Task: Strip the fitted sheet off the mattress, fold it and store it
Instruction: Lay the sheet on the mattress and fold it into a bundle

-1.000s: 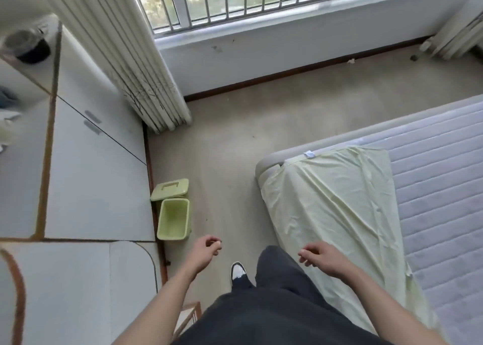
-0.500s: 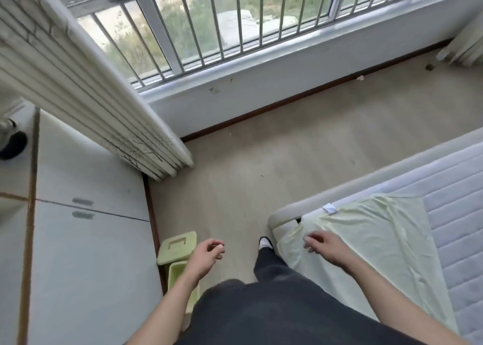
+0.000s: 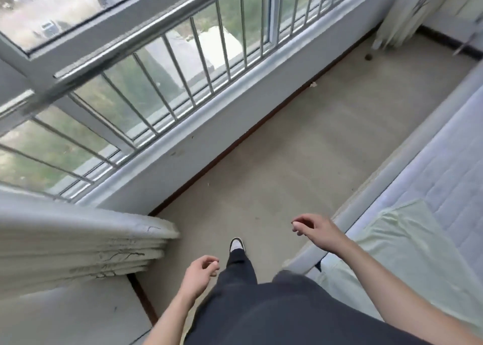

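Where the room meets daylight, a wide window (image 3: 162, 65) with slim vertical metal bars runs from the left edge toward the upper right, above a pale grey sill wall edged with a dark skirting board. Below it a beige floor (image 3: 295, 159) fills the middle, with a few small specks of debris near the far wall. A bare quilted mattress (image 3: 444, 167) on a pale bed frame takes up the right side. The pale yellow fitted sheet (image 3: 407, 253) lies folded flat on the near corner of that mattress, its edge hanging over the frame beside the person's leg. Pleated white curtain folds (image 3: 78, 242) bulge in from the left, and another curtain (image 3: 407, 7) hangs at the top right. Dark trousers cover the bottom centre, one black and white shoe (image 3: 236, 244) planted on the floor. The right hand (image 3: 317, 231) hovers above the bed frame corner, fingers loosely curled, holding nothing. The left hand (image 3: 200, 272) hangs beside the thigh, likewise loosely curled and holding nothing.
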